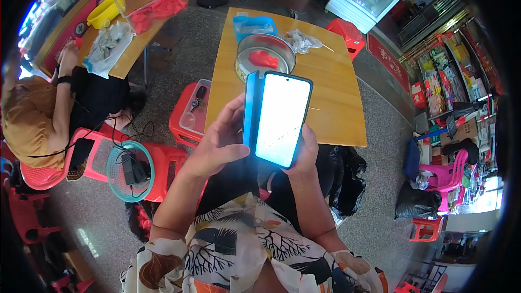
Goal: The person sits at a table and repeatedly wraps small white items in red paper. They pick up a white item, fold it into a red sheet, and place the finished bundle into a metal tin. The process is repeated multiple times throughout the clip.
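A smartphone (281, 119) with a bright white screen is held upright in front of me, its blue flip cover (252, 109) opened to the left. My left hand (223, 140) grips that cover, thumb in front at its lower edge and fingers behind. My right hand (305, 151) is wrapped round the phone's lower right side, most of its fingers hidden behind it. Just beyond the phone, a round metal tin (290, 57) with a red piece (263, 59) in it stands on the wooden table (339, 103).
A blue tray (255, 25) and crumpled clear plastic bag (302, 41) lie farther back on the table. To the left are red stools (182, 114) and a teal basket (130, 189) with a black adapter. A seated person (40, 114) works at another table (138, 46).
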A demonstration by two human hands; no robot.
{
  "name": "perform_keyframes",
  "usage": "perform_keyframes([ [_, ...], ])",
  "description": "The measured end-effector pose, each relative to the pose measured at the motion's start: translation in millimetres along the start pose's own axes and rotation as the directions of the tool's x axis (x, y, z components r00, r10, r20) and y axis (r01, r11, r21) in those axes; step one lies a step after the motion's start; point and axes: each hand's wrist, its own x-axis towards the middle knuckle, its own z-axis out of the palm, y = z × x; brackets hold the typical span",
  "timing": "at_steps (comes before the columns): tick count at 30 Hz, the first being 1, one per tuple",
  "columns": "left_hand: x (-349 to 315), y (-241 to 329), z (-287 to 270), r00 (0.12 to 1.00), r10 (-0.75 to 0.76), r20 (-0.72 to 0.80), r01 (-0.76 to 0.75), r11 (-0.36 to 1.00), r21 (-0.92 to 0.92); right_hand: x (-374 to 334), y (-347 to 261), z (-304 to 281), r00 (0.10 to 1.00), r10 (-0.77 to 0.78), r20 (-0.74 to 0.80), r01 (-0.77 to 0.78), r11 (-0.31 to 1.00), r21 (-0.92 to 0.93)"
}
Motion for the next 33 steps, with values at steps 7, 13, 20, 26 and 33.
perform_keyframes([
  [7,-1.1,0.0,2.7,1.000,0.011,-0.005,-0.011,1.000,-0.015,-0.7,-1.6,3.9,1.000,-0.006,0.027,0.006,1.000,0.009],
  [13,-2.2,-0.8,1.4,1.000,0.019,0.000,-0.019,1.000,-0.015,-0.6,1.3,4.7,1.000,-0.015,0.016,0.015,1.000,-0.018],
  [20,-1.2,-26.3,-8.4,0.984,0.178,-0.024,-0.161,0.933,0.323,9.9,19.6,6.9,0.994,0.108,0.032,-0.101,0.982,-0.158],
  [26,-22.0,-66.0,-45.4,0.973,0.107,-0.206,-0.005,0.897,0.442,13.4,71.5,-4.5,0.989,0.136,-0.060,-0.149,0.909,-0.390],
  [33,-23.9,-74.9,-123.9,0.878,0.153,-0.454,0.096,0.872,0.481,19.2,56.1,-45.5,0.991,-0.073,-0.108,-0.057,0.508,-0.859],
])
